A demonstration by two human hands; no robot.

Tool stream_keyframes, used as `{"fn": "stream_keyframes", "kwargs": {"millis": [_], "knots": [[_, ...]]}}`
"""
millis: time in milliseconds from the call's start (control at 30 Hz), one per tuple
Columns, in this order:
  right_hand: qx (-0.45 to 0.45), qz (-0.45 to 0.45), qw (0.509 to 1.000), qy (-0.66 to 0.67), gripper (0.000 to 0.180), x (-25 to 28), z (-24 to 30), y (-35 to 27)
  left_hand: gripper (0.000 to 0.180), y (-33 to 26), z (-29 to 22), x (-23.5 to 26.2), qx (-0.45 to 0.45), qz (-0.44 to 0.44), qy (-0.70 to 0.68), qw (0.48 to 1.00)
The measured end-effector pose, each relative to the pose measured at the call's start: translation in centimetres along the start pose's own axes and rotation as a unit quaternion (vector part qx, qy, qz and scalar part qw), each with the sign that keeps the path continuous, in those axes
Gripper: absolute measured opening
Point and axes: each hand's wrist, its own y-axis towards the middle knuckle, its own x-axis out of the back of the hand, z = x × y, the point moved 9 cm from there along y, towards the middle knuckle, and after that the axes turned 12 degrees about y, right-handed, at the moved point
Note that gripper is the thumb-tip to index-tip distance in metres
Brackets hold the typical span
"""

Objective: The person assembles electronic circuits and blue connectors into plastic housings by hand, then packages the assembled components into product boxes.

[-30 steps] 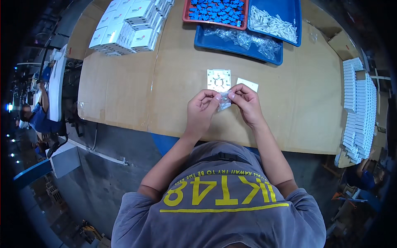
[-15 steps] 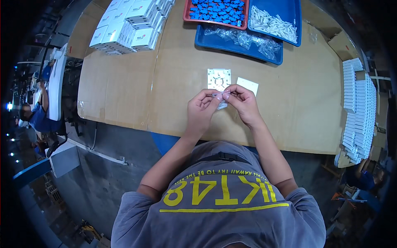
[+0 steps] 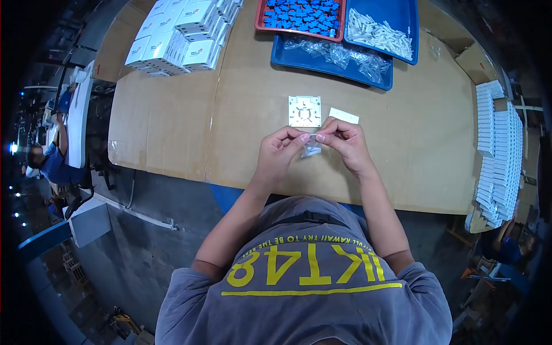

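Note:
A small clear plastic bag (image 3: 311,150) hangs between my hands, with something white showing inside its lower part. My left hand (image 3: 280,152) pinches one end of its top edge between thumb and fingers. The other end is pinched by my right hand (image 3: 348,147) in the same way. Just beyond my fingertips lies a square white plastic tray-like part (image 3: 305,119) with a ring-shaped pattern and dark marks. Beside it, a flat white panel (image 3: 345,115) is partly covered by my right hand.
At the back stand a red tray (image 3: 270,27) of blue pieces, a blue tray (image 3: 415,34) of white tubular pieces and another blue tray (image 3: 322,72) of clear bags. White boxes (image 3: 167,49) are stacked at the left. Stacked white parts (image 3: 500,144) line the right edge.
My right hand has shifted slightly right and covers more of the white panel. Both hands have come slightly nearer, uncovering the square part, and the bag's top edge is now lower.

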Motion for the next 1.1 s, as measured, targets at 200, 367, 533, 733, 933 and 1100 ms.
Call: {"fn": "stream_keyframes", "kwargs": {"millis": [200,367,533,733,933,1100], "knots": [[-0.020,-0.002,0.999,-0.040,0.007,0.3,0.4,0.5,0.024,0.2,0.9,1.0,0.120,-0.093,-0.091,0.984],[0.029,0.050,0.995,-0.078,0.016,-0.3,1.9,0.8,0.026,0.1,4.8,0.2,0.208,0.032,-0.143,0.967],[-0.001,0.015,0.997,-0.080,0.027,0.2,2.3,0.1,0.022,0.2,3.4,0.8,0.177,-0.049,-0.144,0.972],[-0.086,-0.020,0.996,-0.007,0.042,0.3,0.2,-0.2,0.021,0.1,3.4,1.8,0.151,-0.094,-0.088,0.980],[-0.038,-0.005,0.998,-0.042,0.046,-0.6,-0.6,0.5,0.019,0.3,3.4,1.1,0.115,-0.074,-0.072,0.988],[-0.047,-0.011,0.999,-0.009,0.042,-1.0,-1.8,0.7,0.019,-0.1,3.1,0.8,0.110,-0.045,-0.055,0.991]]}}
